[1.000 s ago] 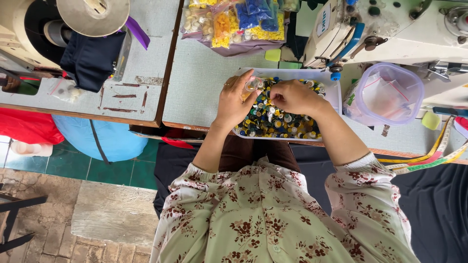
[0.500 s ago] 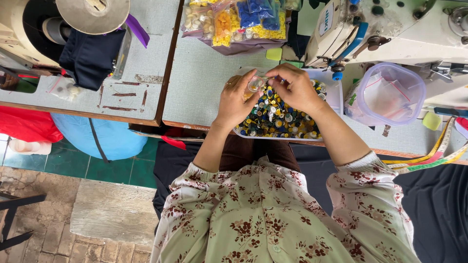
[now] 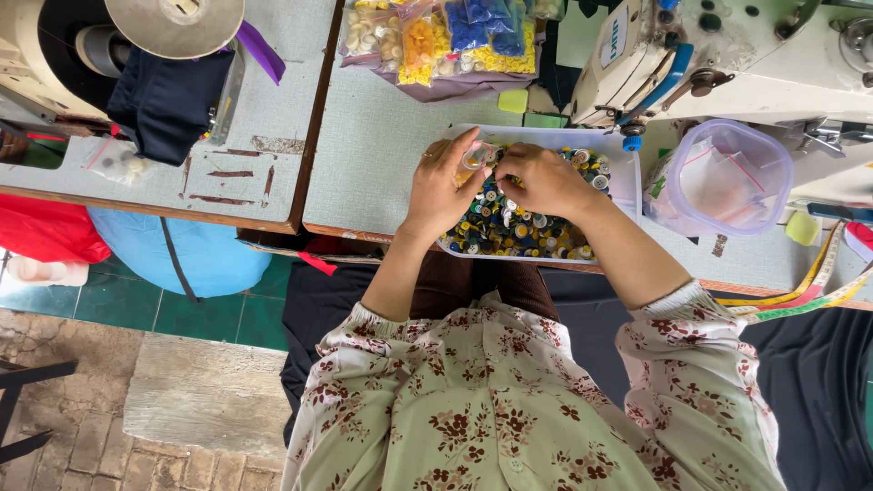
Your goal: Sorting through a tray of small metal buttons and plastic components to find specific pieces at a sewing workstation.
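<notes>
Glossy plastic buttons [image 3: 509, 227] fill a smooth white plastic tray [image 3: 626, 182] on a matt, scuffed tabletop [image 3: 382, 155].

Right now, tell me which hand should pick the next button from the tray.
Probably the right hand: it rests over the buttons, while the left hand holds a small clear bag.

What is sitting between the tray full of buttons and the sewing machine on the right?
In the head view, a clear plastic tub holding small clear bags sits on the table, right of the button tray and just below the sewing machine.
</notes>
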